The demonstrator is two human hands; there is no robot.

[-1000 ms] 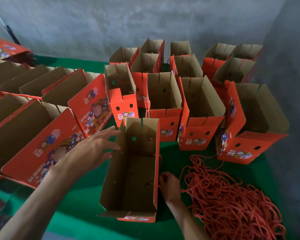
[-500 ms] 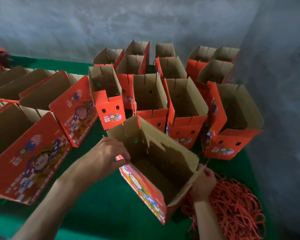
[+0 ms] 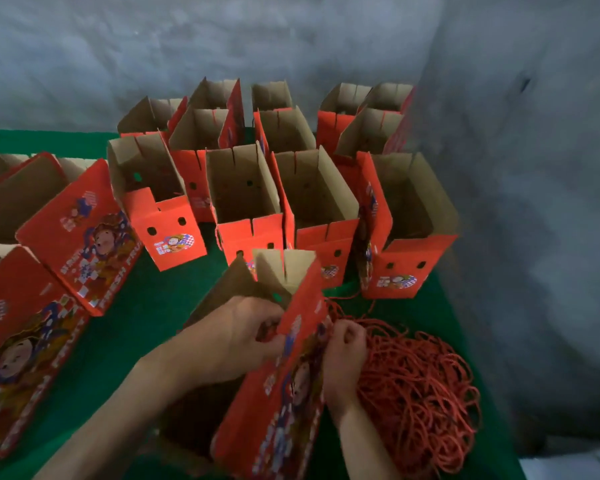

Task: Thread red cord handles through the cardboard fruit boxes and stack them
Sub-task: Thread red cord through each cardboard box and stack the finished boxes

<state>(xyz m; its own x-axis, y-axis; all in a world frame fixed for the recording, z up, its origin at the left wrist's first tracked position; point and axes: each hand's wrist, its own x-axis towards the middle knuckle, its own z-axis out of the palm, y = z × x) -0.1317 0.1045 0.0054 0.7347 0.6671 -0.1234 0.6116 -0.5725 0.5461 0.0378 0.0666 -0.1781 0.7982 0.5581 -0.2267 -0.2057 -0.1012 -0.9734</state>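
One box in work, tilted, long axis running away from the person, its printed red side wall between the two hands. Left hand: inside the box, fingers curled against the wall near its top edge, apparently pinching a bit of red cord. Right hand: outside the same wall, pinching cord and nearer the cord pile just to its right. Many open boxes standing beyond on green cloth; none stacked.

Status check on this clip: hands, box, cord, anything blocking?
Left hand inside the near box, pinching cord. Right hand outside its wall, gripping cord from the cord pile. No obstruction seen.
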